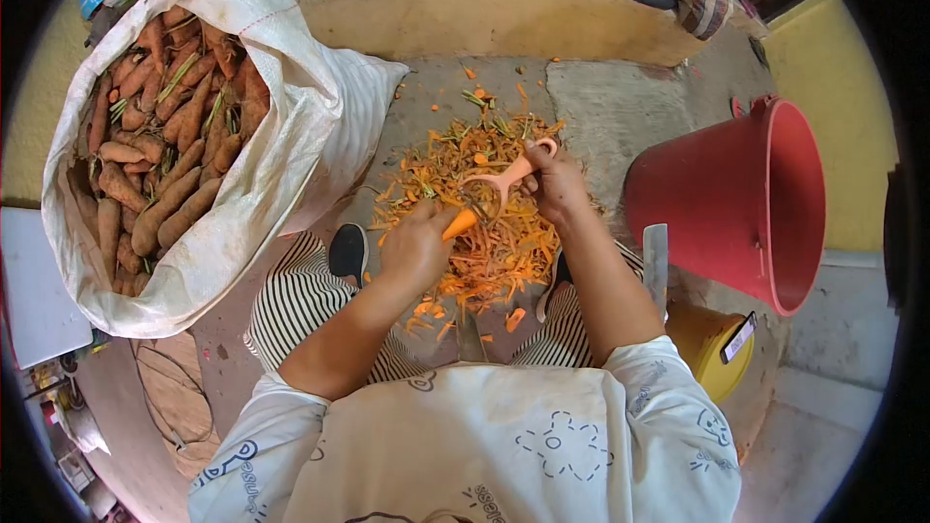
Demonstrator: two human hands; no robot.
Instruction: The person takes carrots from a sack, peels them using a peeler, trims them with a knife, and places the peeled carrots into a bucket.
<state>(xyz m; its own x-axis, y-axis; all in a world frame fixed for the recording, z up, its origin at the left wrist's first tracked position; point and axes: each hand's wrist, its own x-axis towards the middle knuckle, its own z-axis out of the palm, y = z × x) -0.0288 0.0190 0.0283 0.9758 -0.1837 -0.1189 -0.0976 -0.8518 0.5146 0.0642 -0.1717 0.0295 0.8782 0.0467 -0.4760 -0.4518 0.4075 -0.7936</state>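
Observation:
My left hand is wrapped round a carrot, whose bright orange, peeled end sticks out toward the right. In my right hand is a peach-coloured peeler, gripped by its handle. The peeler's head lies right at the carrot's exposed end. Below both hands, a wide heap of carrot peelings with a few green stem bits covers the floor between my feet. The rest of the carrot is hidden inside my left fingers.
A white woven sack full of unpeeled, soil-covered carrots stands at the left. To the right, a red bucket leans on its side near a knife blade. A phone rests on a yellow container.

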